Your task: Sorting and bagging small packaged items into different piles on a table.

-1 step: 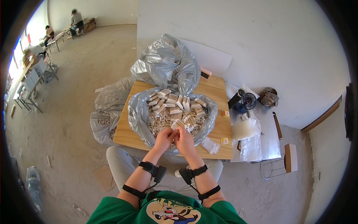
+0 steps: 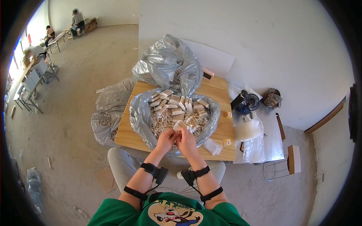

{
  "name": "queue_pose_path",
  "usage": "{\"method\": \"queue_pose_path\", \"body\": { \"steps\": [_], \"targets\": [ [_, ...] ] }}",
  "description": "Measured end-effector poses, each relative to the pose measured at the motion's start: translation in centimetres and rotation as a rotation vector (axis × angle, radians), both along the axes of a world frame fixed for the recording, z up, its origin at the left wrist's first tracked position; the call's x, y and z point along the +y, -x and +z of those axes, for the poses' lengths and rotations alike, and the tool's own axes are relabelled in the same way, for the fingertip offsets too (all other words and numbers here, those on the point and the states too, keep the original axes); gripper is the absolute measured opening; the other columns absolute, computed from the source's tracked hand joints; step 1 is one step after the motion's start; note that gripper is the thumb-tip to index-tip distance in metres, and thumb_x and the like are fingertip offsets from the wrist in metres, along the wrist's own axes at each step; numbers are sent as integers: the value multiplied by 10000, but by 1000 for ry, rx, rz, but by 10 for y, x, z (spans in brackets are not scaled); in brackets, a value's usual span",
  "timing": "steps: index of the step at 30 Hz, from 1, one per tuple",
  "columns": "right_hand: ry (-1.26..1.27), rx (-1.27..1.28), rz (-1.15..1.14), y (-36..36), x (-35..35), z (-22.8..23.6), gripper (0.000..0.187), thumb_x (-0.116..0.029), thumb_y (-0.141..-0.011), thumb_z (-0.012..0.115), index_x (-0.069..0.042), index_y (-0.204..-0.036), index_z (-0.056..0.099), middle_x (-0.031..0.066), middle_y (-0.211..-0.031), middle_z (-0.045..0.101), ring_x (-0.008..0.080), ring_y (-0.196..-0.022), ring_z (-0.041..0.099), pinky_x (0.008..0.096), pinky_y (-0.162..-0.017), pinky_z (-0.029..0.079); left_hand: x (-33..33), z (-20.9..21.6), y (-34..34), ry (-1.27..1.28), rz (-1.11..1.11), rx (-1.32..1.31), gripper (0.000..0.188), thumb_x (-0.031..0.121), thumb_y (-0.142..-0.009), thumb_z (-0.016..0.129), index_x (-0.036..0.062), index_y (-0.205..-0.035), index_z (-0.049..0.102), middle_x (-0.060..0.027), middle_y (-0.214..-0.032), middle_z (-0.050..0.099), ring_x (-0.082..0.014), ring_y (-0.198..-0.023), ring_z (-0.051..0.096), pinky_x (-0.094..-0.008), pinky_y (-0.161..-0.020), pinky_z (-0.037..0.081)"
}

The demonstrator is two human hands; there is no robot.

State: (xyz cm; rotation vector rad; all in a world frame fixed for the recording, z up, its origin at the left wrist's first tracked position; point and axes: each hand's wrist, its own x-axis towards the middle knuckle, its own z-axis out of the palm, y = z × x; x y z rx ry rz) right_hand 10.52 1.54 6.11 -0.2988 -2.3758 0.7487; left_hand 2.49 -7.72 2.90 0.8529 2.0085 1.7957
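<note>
My left hand point(image 2: 167, 139) and my right hand point(image 2: 185, 139) meet over the near side of an opened grey plastic bag point(image 2: 138, 118). Their fingers are closed and pinched together at the near end of a small pack of cotton swabs point(image 2: 180, 124); the fingertips partly hide it. Loose cotton swabs point(image 2: 159, 124) fill the bag around and under the hands. On top of them, toward the far side, lie several filled packs of swabs point(image 2: 174, 99) with pale sticks and white tips.
The bag stands on a wooden table point(image 2: 125, 130). Behind it sits another grey bag point(image 2: 166, 56); more bags point(image 2: 113, 98) lie at the left. Clear plastic bags point(image 2: 213, 146) and small yellow boxes point(image 2: 226, 142) are at the right, near a black fan point(image 2: 251, 101). People work far left.
</note>
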Motion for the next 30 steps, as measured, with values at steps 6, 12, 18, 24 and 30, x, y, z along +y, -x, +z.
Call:
{"method": "queue_pose_path", "body": {
  "steps": [6,12,18,24,30],
  "targets": [
    [-152,101,15,5,-1,4,250,43,-711,553,-18,-936,462,171,-758,562,360,-710,562,434,-613,448,-6,9,3,92,14,187,159,151,-809,596,21,-734,544,-159,-677,554,-350,-657,542,-383,-587,426],
    [-88,43,-122,4,11,-7,264,19,-727,571,-14,-965,463,172,-791,550,368,-725,548,441,-626,444,-8,-2,7,54,-9,407,119,95,-791,582,-1,-747,528,-171,-706,560,-365,-683,544,-403,-600,423],
    [98,-59,-12,0,6,-16,251,-28,-789,549,-9,-1031,488,191,-853,582,378,-783,568,432,-654,463,-7,6,4,132,6,347,182,107,-769,590,-10,-691,475,-179,-674,543,-364,-684,549,-412,-605,428],
    [58,-15,-51,-5,12,-19,122,-36,-821,528,-21,-936,565,175,-842,612,374,-762,586,407,-654,476,-11,13,4,171,-148,385,156,83,-755,598,-6,-699,482,-169,-665,525,-317,-645,549,-372,-585,436],
    [576,93,-252,-1,30,-48,138,38,-783,522,-2,-898,586,105,-784,634,236,-689,623,331,-617,481,-8,-1,22,-2,286,397,288,207,-767,691,4,-879,521,-71,-675,551,-213,-633,550,-312,-613,455]
  ]
}}
